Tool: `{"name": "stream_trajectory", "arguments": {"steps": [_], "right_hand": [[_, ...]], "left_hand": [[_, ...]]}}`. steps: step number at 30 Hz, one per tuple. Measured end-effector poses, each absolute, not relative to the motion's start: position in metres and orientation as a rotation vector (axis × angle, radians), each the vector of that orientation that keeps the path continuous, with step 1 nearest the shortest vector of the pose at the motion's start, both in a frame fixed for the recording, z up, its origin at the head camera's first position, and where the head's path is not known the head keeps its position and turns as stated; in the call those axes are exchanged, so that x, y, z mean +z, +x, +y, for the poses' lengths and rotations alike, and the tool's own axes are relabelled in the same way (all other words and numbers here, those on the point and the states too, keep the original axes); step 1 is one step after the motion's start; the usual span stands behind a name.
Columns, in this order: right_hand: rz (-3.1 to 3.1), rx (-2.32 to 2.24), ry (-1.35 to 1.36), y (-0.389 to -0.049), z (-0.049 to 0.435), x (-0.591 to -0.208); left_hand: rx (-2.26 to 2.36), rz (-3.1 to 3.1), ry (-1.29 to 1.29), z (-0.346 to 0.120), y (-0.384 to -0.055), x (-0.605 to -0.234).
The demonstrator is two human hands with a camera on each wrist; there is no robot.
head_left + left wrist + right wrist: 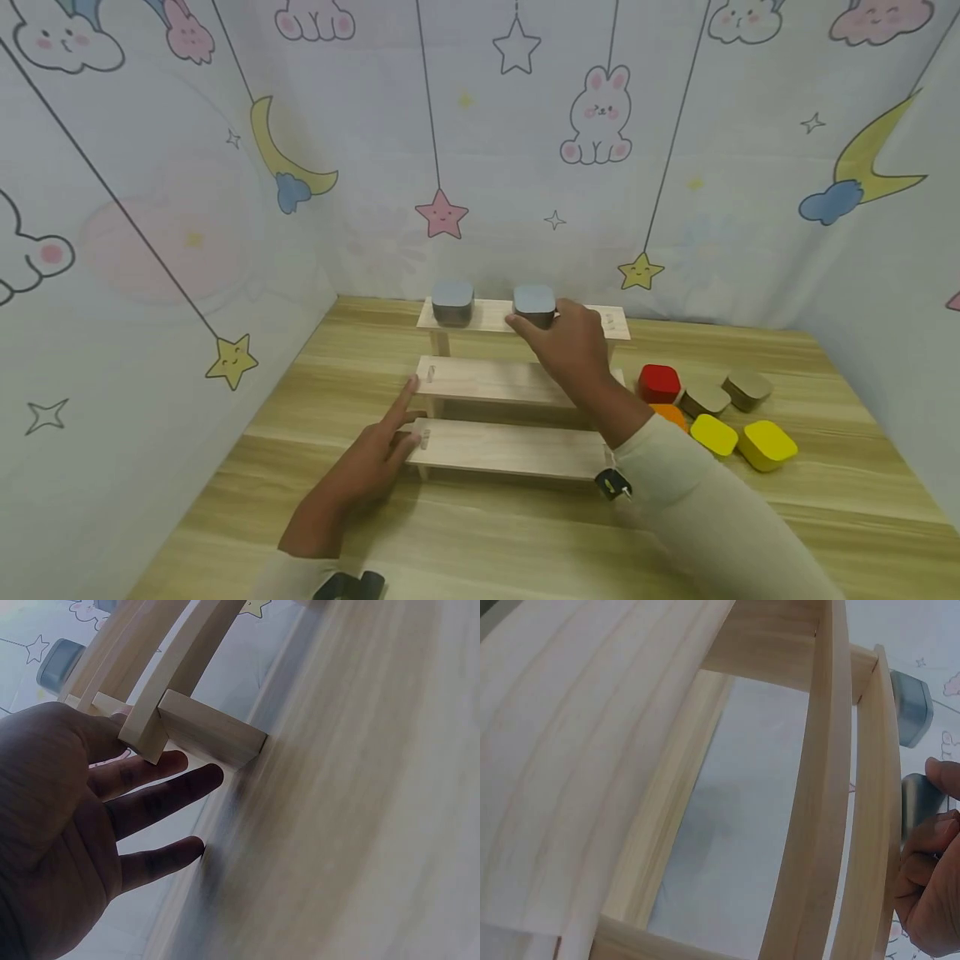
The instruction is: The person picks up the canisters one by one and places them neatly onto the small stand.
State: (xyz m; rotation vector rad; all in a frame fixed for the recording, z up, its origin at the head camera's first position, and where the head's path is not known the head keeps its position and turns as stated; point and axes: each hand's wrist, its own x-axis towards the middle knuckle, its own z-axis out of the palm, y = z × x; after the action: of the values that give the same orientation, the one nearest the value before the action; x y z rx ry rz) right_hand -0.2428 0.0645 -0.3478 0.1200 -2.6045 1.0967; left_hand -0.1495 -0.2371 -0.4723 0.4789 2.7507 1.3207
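A three-tier wooden step rack (510, 444) stands on the table. On its top tier, my right hand (576, 346) pinches a grey rounded-square block (534, 298) between thumb and fingers. To the left on that tier sits a second grey block (452, 302); both grey blocks (913, 709) also show in the right wrist view. My left hand (369, 457) is at the rack's left end, its index finger at the middle tier and its thumb at the lowest. In the left wrist view the left hand's fingers (165, 796) are extended and spread, with part of the thumb hidden.
Right of the rack lie a red block (659, 383), a partly hidden orange block (670, 415), two yellow blocks (767, 445) and two brownish blocks (747, 389). A patterned cloth wall (495, 150) encloses the wood-grain table (487, 542) at the back and sides.
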Motion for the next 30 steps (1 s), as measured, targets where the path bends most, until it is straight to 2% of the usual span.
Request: {"name": "stream_trajectory", "arguments": {"steps": [30], "right_hand": [[-2.628, 0.947, 0.066, -0.246, 0.053, -0.344]], "left_hand": [[1.295, 2.763, 0.512, -0.236, -0.150, -0.471]]}}
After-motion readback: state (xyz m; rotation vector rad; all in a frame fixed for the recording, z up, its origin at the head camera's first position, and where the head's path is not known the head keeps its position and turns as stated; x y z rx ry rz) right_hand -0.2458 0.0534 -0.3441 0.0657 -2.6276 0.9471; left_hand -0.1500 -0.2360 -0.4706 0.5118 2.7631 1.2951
